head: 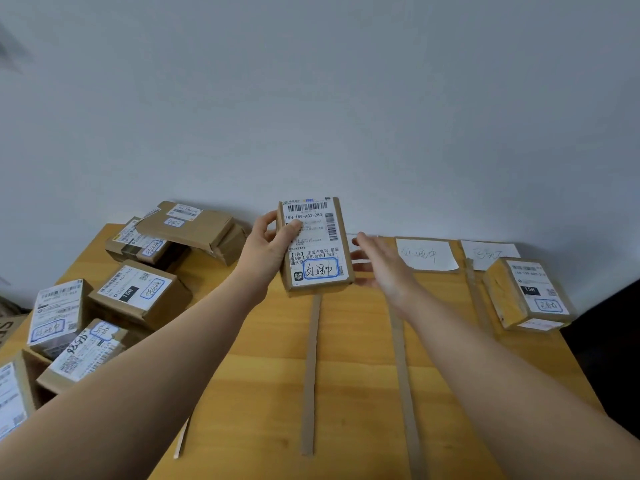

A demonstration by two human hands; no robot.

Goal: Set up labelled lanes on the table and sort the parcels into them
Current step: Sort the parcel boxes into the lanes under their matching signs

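My left hand (268,242) grips a flat brown parcel (320,258) by its left edge and holds it upright above the wooden table (360,375). Its white shipping label carries a blue-framed handwritten mark. My right hand (379,263) is open just right of the parcel, fingers spread, close to its right edge. Cardboard strips (310,375) (403,375) (476,296) divide the tabletop into lanes. Two white paper labels (427,254) (488,252) lie at the far ends of the right lanes. One parcel (528,294) stands in the rightmost lane.
A heap of several labelled brown parcels (138,289) covers the table's left side, with more stacked by the wall (194,226). A grey wall rises directly behind the table. The table's right edge drops off to a dark area (609,358).
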